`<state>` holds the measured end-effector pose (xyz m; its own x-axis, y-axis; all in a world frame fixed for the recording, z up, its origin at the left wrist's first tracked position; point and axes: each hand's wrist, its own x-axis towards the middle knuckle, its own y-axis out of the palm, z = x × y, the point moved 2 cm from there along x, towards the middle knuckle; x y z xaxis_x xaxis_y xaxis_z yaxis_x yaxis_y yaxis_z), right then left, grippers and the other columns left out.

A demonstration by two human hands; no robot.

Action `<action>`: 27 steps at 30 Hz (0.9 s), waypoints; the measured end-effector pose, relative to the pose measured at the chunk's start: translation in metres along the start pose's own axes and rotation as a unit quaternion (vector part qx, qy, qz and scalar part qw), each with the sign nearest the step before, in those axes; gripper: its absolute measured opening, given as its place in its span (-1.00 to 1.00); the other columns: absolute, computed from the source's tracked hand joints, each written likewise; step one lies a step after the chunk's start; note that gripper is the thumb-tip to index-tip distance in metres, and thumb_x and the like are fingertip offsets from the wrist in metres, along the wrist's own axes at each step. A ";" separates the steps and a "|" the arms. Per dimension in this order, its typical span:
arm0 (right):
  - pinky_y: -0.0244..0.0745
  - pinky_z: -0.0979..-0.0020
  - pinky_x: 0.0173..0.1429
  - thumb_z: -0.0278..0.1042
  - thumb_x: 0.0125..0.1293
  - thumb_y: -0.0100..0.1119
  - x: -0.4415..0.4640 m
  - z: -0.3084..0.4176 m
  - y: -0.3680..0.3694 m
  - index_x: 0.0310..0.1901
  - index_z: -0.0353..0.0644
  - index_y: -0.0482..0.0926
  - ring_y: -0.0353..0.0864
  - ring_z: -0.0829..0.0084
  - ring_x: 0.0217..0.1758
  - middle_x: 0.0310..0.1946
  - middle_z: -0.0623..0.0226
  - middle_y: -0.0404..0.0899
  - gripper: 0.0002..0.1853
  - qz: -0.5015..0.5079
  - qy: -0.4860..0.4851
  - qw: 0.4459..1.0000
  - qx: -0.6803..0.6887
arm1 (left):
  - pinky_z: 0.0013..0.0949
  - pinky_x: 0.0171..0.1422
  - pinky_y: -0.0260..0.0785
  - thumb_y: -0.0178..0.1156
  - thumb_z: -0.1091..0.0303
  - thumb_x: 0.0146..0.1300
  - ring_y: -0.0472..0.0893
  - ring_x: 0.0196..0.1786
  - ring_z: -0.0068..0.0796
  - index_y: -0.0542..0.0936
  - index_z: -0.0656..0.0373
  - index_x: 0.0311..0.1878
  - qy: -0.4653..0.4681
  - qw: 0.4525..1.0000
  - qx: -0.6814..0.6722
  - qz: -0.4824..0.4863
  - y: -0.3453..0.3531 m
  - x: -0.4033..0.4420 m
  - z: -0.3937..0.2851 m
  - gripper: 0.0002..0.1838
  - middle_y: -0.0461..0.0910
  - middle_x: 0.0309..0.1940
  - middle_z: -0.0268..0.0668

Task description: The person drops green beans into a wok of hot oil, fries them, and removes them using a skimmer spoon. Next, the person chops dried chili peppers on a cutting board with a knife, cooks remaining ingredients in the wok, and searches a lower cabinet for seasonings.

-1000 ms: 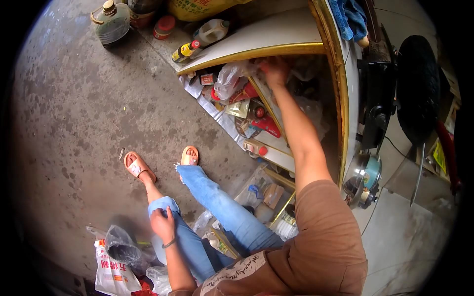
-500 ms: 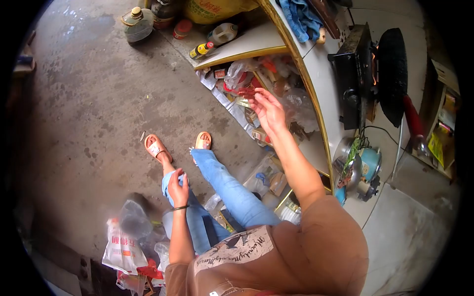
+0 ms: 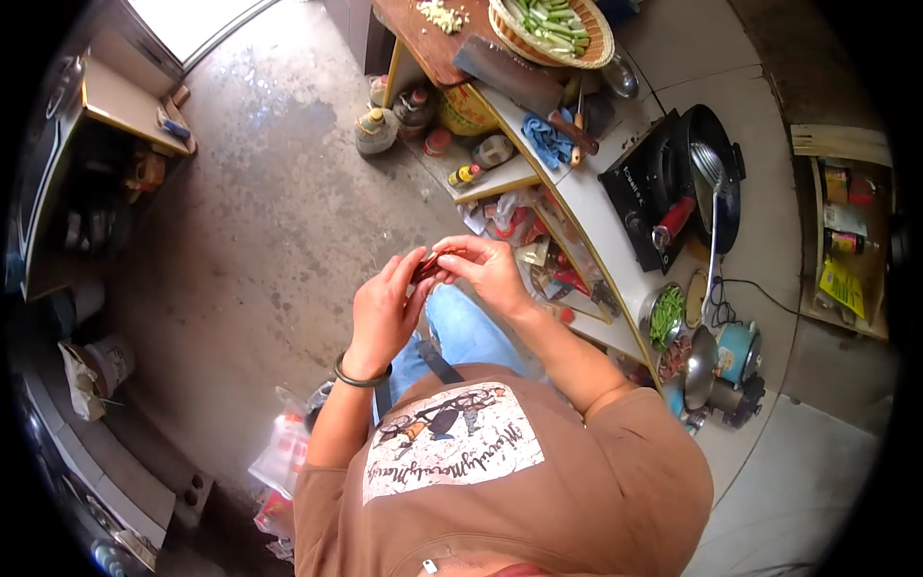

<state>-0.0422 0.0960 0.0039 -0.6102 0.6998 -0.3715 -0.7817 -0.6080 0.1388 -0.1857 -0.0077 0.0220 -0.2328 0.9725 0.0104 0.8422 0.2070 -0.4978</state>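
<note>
My left hand (image 3: 383, 306), with a dark bangle at its wrist, is closed around slim dark-red pieces that look like dried chilies (image 3: 427, 266). My right hand (image 3: 486, 277) meets it in front of my lap, thumb and fingers pinching the same chilies from the other side. The fingers cover much of the bunch, so its size is hard to tell. Beyond my right hand is an open cabinet shelf (image 3: 569, 234) crowded with bags and packets.
On the counter, a wok (image 3: 716, 183) with a ladle sits at the stove (image 3: 638, 192). A cleaver (image 3: 508, 77) lies beside a basket (image 3: 598, 29) of cut greens. A bowl of chopped green pieces (image 3: 666, 315) stands nearer me. Bottles (image 3: 377, 131) stand on the floor.
My right hand has come back from the cabinet shelf with the red chilies. My left hand has risen from beside my knee to meet it and now grips them too. The view has shifted.
</note>
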 end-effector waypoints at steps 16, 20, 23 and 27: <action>0.56 0.57 -0.29 -0.52 0.30 0.15 0.251 0.086 -0.037 -0.15 -0.33 0.63 0.64 0.61 -0.37 -0.36 0.32 0.67 -0.86 -0.092 -0.086 0.992 0.026 | -0.40 -0.39 0.46 0.15 0.62 0.15 0.63 -0.41 -0.40 0.58 0.15 0.07 0.044 0.998 0.009 -0.051 -0.047 0.276 0.029 -0.61 0.59 -0.31 -0.20; 0.57 0.55 -0.36 -0.54 0.27 0.16 0.326 0.090 -0.064 -0.18 -0.36 0.63 0.65 0.57 -0.41 -0.42 0.28 0.67 -0.86 -0.128 -0.071 0.989 -0.026 | -0.21 -0.20 0.46 0.15 0.47 0.23 0.63 -0.22 -0.07 0.60 0.14 -0.04 0.015 0.998 0.007 -0.058 -0.033 0.347 0.069 -0.78 0.60 -0.25 -0.13; 0.57 0.53 -0.36 -0.56 0.25 0.16 0.363 0.107 -0.079 -0.14 -0.41 0.60 0.66 0.52 -0.41 -0.41 0.22 0.67 -0.83 -0.132 -0.026 0.986 -0.096 | -0.20 -0.17 0.47 0.13 0.47 0.24 0.62 -0.20 -0.03 0.59 0.18 -0.07 0.017 0.999 -0.009 -0.025 -0.030 0.389 0.084 -0.80 0.60 -0.24 -0.10; 0.59 0.52 -0.35 -0.59 0.26 0.13 0.384 0.106 -0.084 -0.05 -0.45 0.54 0.67 0.48 -0.37 -0.31 0.14 0.66 -0.76 -0.154 0.032 0.981 -0.112 | -0.19 -0.20 0.45 0.12 0.49 0.24 0.60 -0.24 -0.02 0.58 0.19 -0.08 0.050 0.999 -0.008 0.010 -0.037 0.422 0.102 -0.81 0.58 -0.28 -0.09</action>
<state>-0.2238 0.4555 -0.0530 -0.3339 0.8430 -0.4218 -0.8759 -0.4428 -0.1917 -0.3652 0.3844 -0.0439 -0.1669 0.9820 0.0880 0.8542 0.1886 -0.4845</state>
